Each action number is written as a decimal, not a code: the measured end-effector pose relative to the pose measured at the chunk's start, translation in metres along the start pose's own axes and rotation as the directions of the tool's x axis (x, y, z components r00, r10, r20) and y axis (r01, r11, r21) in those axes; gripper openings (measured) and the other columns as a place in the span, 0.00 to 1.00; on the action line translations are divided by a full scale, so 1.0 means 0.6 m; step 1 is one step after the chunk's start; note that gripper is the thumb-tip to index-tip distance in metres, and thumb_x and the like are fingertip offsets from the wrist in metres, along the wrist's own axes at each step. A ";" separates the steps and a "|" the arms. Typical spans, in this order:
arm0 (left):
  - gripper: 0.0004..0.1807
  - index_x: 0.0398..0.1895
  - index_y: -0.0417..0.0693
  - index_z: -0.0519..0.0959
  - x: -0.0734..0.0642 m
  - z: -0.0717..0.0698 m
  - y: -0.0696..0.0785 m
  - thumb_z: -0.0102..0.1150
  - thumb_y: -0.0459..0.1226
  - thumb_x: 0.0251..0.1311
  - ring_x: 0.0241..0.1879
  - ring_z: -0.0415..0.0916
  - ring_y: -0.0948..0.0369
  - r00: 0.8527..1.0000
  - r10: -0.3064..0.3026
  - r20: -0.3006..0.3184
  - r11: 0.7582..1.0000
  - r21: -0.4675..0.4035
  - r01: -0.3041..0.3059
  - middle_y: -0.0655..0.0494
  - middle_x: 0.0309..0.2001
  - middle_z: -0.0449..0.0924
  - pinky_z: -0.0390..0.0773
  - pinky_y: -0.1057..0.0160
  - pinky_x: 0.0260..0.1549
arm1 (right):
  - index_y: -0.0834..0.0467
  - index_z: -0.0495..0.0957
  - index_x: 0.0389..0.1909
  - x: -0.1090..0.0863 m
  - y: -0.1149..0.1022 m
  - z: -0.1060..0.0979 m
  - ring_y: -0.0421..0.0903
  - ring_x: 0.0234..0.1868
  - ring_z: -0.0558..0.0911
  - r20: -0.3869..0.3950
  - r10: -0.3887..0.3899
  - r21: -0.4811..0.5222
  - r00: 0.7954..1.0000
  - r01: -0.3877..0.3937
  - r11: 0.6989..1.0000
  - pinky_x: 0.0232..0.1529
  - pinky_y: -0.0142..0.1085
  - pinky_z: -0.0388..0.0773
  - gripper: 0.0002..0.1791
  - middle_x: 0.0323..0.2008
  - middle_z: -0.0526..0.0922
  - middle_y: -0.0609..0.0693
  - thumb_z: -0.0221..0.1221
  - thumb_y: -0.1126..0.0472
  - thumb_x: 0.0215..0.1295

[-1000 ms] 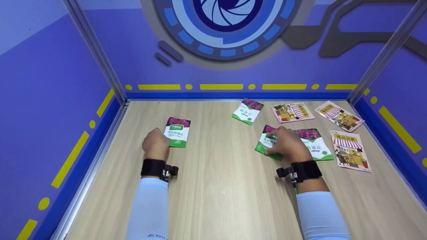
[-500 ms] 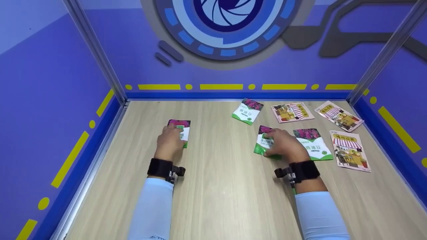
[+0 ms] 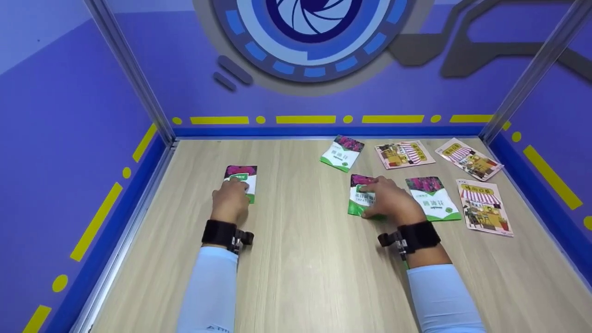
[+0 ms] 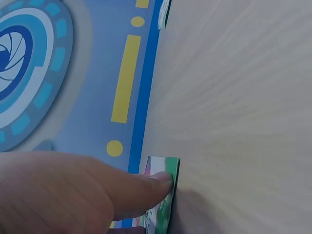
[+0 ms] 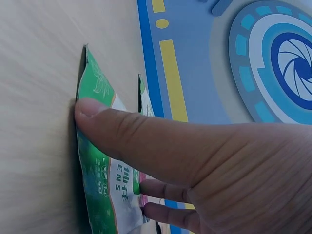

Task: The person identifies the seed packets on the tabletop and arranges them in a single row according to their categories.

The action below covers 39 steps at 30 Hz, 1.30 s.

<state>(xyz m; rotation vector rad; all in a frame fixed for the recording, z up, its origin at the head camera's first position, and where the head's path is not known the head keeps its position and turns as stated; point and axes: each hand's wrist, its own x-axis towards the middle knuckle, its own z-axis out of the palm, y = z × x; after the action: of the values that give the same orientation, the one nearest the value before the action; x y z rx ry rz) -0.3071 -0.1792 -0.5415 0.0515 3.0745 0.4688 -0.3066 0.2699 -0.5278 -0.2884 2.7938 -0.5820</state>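
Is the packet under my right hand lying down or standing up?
Lying down: the packet on the table shows its printed front from above.

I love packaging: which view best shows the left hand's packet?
Head view: the packet shows its flower picture, though the left hand covers part. Left wrist: a slanted strip, partly behind the thumb. Right wrist: none visible.

Left of the larger flower packet [image 3: 433,199], the right seed packet [image 3: 360,199] now lies farther off and straighter than a second ago, the right hand [image 3: 393,198] following it. The left seed packet [image 3: 250,172] has also shifted farther left of that landmark, and the left hand [image 3: 230,199], earlier at its edge, overlaps it.
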 end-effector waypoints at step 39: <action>0.24 0.67 0.49 0.79 0.009 -0.028 0.029 0.61 0.42 0.69 0.74 0.62 0.46 0.999 0.040 -0.035 0.998 -0.043 -0.041 0.48 0.74 0.68 0.65 0.31 0.65 | 0.46 0.77 0.70 0.015 -0.019 0.015 0.62 0.71 0.67 0.031 -0.081 -0.021 0.996 0.082 0.996 0.68 0.60 0.69 0.44 0.75 0.62 0.65 0.80 0.45 0.50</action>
<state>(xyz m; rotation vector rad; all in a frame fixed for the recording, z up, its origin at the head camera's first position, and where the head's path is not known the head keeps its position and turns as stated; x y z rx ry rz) -0.3127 -0.1675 -0.5208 0.1057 3.1003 0.5448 -0.3107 0.2540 -0.5330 -0.4136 2.7718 -0.5600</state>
